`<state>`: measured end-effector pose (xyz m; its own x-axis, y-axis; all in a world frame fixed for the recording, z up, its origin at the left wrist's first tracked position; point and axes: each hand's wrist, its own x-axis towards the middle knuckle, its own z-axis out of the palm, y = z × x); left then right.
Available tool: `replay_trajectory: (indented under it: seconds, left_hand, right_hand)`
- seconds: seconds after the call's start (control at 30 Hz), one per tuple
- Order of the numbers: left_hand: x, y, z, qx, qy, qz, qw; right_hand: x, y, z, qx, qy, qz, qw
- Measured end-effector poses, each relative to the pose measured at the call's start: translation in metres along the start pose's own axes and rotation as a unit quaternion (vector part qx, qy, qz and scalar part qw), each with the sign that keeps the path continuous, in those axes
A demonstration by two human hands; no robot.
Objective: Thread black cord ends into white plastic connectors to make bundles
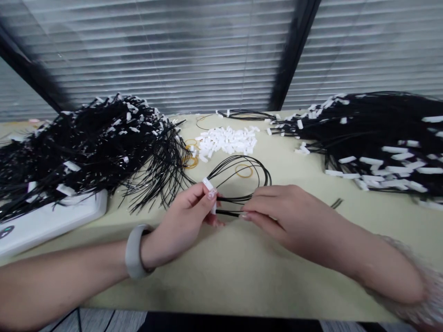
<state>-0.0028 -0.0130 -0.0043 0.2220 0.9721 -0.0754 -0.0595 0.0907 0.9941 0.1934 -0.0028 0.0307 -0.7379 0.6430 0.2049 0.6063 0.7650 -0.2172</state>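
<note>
A pale yellow-green table [228, 276] stands before slatted blinds [207, 50] framed by dark bars [294, 50], with black cable heaps [104, 138] at left and right. Partly under the left heap, a white case [65, 219] carries a dark oval [6, 232], its marking too small to read. Mid-table, the left hand [187, 214] pinches a looped cable bundle's [235, 199] white ends [207, 184]; the right hand [287, 212] grips its strands.

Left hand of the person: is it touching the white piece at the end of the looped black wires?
Touching. The head view shows the left hand pinching the white piece, its thumb lying across it.
</note>
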Motion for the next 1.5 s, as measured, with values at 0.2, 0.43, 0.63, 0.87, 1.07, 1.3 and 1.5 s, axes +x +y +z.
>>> replay_trajectory:
  seconds: [0.2, 0.43, 0.63, 0.87, 1.07, 1.3, 1.5]
  left_hand:
    - [-0.001, -0.003, -0.003, 0.034, -0.014, 0.024, 0.999]
    - [-0.003, -0.006, -0.005, 0.047, -0.007, 0.025, 0.999]
    - [-0.003, -0.005, -0.003, 0.035, -0.001, 0.040, 0.999]
    - [-0.003, -0.004, -0.003, 0.053, -0.014, 0.048, 0.997]
    - [-0.002, -0.001, -0.001, 0.016, -0.011, 0.032, 0.999]
    - [0.000, -0.002, -0.001, 0.002, -0.012, 0.023, 1.000]
    - [0.001, 0.002, 0.003, -0.129, 0.013, -0.020, 0.991]
  right_hand:
    - [0.004, -0.003, 0.009, 0.002, -0.023, 0.025, 0.999]
    - [0.004, -0.005, 0.008, 0.007, -0.016, 0.067, 0.998]
    - [0.004, -0.004, 0.007, 0.015, -0.038, 0.054, 0.998]
    - [0.006, -0.008, 0.004, 0.062, -0.025, 0.096, 0.993]
    - [0.001, -0.004, 0.008, -0.101, 0.002, 0.045, 0.994]
    - [0.001, -0.006, 0.009, -0.160, 0.020, 0.023, 0.987]
    - [0.001, -0.001, -0.004, -0.293, 0.126, -0.017, 0.948]
